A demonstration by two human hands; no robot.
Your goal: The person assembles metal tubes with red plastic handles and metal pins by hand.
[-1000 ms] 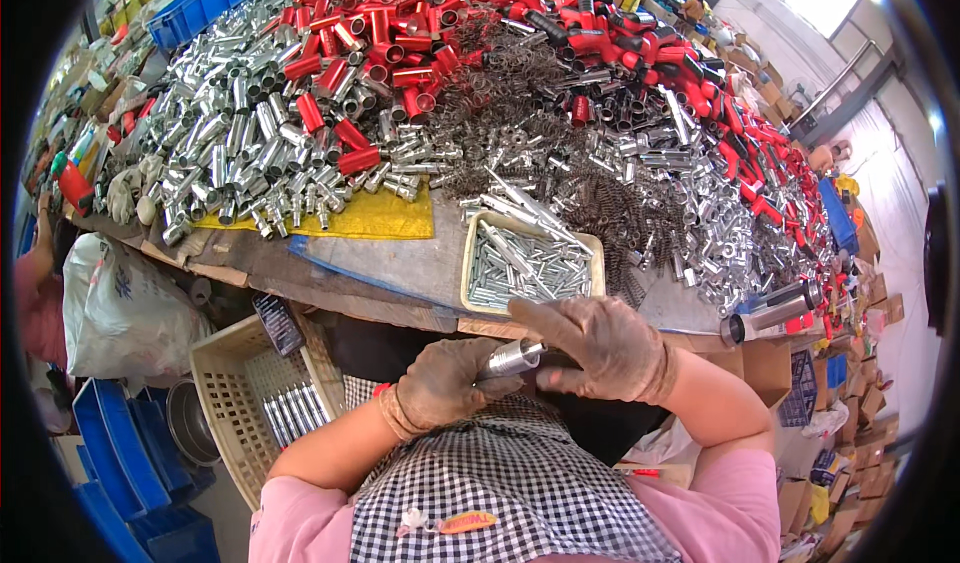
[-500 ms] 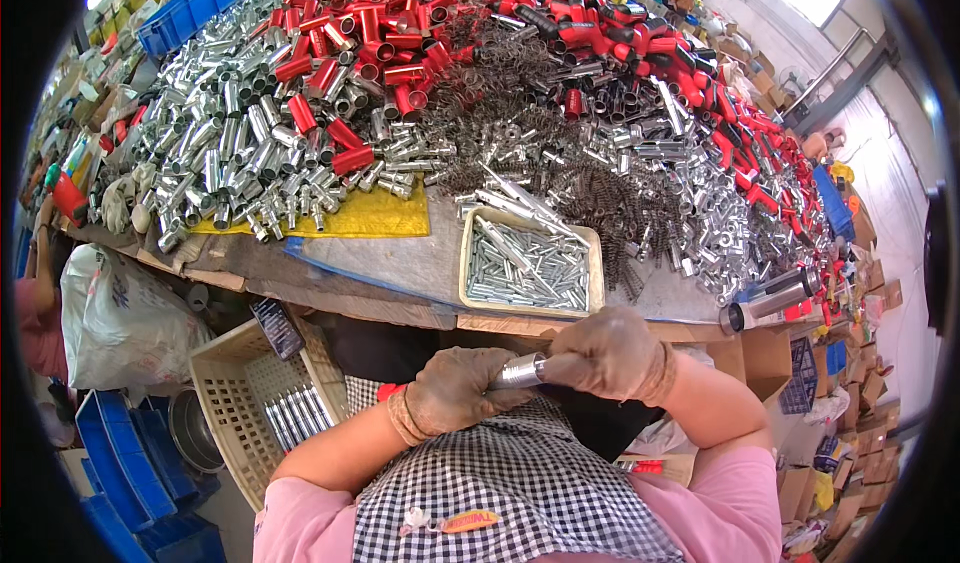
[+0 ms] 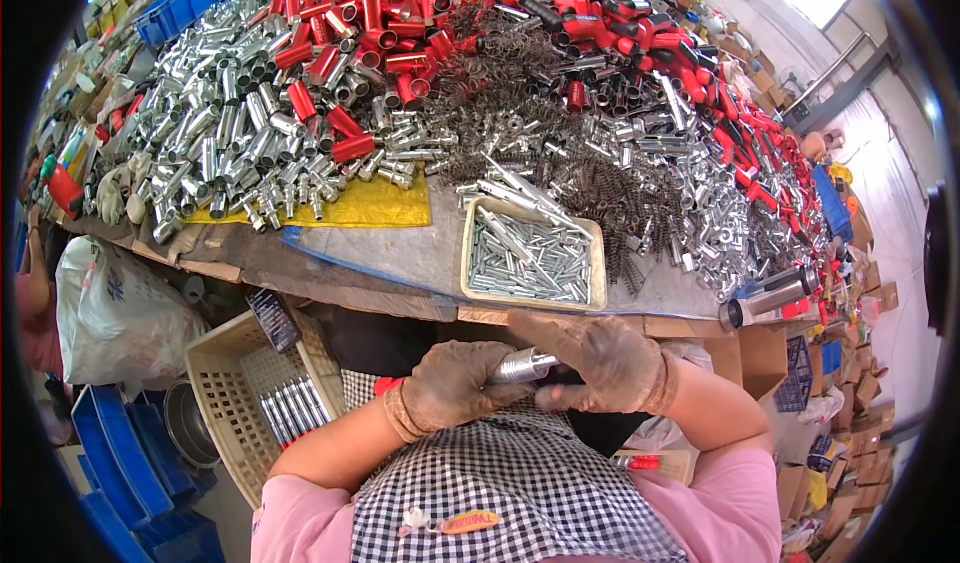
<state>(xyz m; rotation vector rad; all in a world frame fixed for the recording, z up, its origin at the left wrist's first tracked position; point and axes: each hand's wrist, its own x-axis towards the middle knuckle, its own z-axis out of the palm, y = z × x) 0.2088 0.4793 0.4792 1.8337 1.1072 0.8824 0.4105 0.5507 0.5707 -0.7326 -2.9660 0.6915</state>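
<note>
A silver metal tube (image 3: pixel 524 365) is held below the cream tray (image 3: pixel 597 263), over the lap. The left hand (image 3: pixel 455 385) is wrapped round its body; the right hand (image 3: pixel 610 363) pinches its far end. Judged rigid, light, slick; best gripped mid-barrel

1. Tray of pins (image 3: pixel 530 258) sits at the bench (image 3: pixel 400 253) near edge.
2. Springs (image 3: pixel 520 93) heap behind it, tubes (image 3: pixel 230 153) piled left.
3. Basket (image 3: pixel 225 388) below the bench's near edge, left.
</note>
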